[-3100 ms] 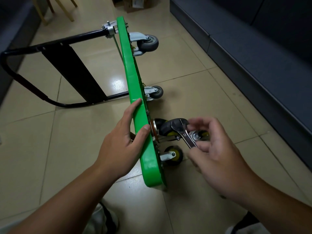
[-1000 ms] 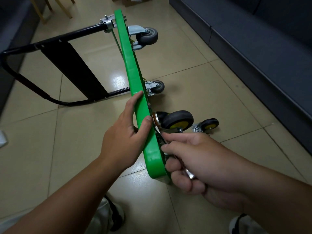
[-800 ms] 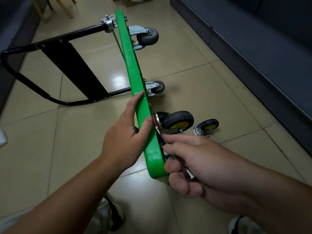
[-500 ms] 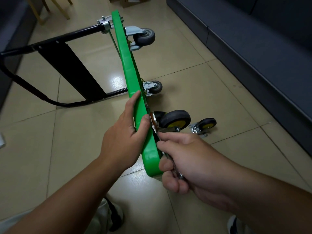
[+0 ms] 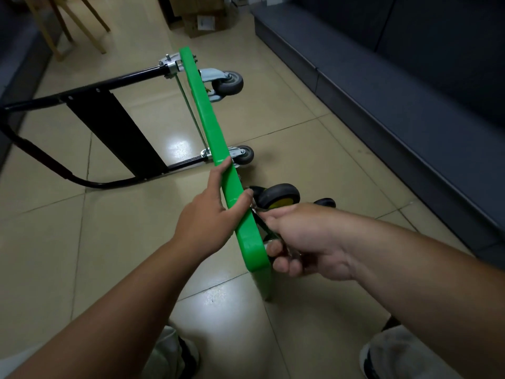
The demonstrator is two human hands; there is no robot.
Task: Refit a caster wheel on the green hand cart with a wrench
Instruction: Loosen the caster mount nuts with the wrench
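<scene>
The caster wheel [image 5: 278,196], black tyre on a yellow hub, sits close to the middle of my view, its mount against the underside of the green hand cart [image 5: 210,124] and the wheel sticking out toward 3 o'clock. The cart stands on its long edge, the deck running from just below centre up toward 12 o'clock. My right hand [image 5: 306,239] comes in from 4 o'clock with fingers curled tight round the wrench [image 5: 263,227], whose shaft slants up along the deck toward the caster's base (its head is hidden, so I cannot tell whether it sits on a fastener). My left hand [image 5: 207,217] grips the deck's top edge from 9 o'clock, thumb pressed on the rim beside the caster mount, forefinger stretched along the edge. A second caster [image 5: 326,202] shows just at 3 o'clock of the first, half hidden by my right wrist. Farther up the deck are 2 more: the lower grey caster [image 5: 244,155] and the upper grey caster [image 5: 229,83]. The black handle [image 5: 82,88] lies out toward 10 o'clock on the tiled floor [image 5: 314,149]. A dark bench [image 5: 410,91] fills 2 o'clock, a cardboard box [image 5: 205,21] sits at 12, wooden legs [image 5: 90,26] at 11.
</scene>
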